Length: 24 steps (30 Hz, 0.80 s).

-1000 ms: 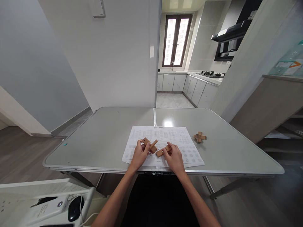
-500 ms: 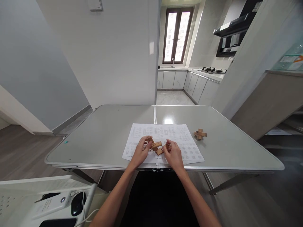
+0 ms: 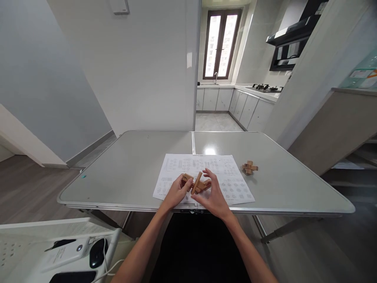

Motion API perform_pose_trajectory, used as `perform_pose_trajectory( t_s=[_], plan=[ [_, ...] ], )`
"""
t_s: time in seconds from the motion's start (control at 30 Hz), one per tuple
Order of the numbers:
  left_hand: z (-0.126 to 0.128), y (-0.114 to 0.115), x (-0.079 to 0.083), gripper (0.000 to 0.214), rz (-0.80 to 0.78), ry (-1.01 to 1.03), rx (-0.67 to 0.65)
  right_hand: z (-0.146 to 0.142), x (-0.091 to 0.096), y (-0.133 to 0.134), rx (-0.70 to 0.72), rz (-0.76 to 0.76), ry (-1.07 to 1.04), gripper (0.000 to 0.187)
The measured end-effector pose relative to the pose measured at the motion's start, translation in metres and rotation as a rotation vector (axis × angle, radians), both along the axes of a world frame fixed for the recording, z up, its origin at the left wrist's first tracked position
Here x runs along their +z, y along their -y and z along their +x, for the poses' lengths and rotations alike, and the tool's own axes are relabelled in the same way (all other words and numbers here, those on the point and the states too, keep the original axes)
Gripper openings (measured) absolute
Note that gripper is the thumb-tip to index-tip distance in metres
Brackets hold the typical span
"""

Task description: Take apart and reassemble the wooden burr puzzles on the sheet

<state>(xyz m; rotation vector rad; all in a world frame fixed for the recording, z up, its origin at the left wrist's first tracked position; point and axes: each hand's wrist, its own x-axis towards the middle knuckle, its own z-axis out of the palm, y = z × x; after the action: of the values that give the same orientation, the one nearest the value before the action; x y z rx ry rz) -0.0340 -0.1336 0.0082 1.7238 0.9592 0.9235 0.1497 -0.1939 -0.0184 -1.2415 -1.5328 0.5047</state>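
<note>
I see wooden blocks (image 3: pixel 198 183) over the printed sheet (image 3: pixel 173 167). Left hand (image 3: pixel 176 191) clamped on them; right hand (image 3: pixel 214 198), thumb and forefinger spread, whether gripping I cannot tell. Wooden cross (image 3: pixel 250 167) apart at right, on the table (image 3: pixel 141 169).

Bkgd: window (image 3: pixel 218 47), tap (image 3: pixel 216 77), blk hob (image 3: pixel 264 89), wht cabs (image 3: pixel 224 100).

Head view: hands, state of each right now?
Left hand: closed, holding a notched brown wooden block.
Right hand: thumb and forefinger spread around a slim brown wooden bar; whether it grips anything cannot be told.
</note>
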Motion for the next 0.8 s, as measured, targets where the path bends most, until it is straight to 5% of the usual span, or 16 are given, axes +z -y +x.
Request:
perform_pose_trajectory(
  t_s=[0.1, 0.43, 0.8],
  plan=[
    [-0.001, 0.003, 0.003, 0.04, -0.029, -0.001, -0.051, 0.0, 0.001, 0.002, 0.064, 0.0, 0.099, 0.105],
    [-0.001, 0.002, 0.001, 0.039, -0.071, -0.007, -0.117, 0.0, 0.004, 0.003, 0.05, 0.011, 0.078, 0.082],
    [-0.001, -0.001, -0.005, 0.043, -0.073, 0.054, -0.092, -0.002, 0.005, 0.004, 0.006, 0.04, 0.01, 0.079]
  ],
)
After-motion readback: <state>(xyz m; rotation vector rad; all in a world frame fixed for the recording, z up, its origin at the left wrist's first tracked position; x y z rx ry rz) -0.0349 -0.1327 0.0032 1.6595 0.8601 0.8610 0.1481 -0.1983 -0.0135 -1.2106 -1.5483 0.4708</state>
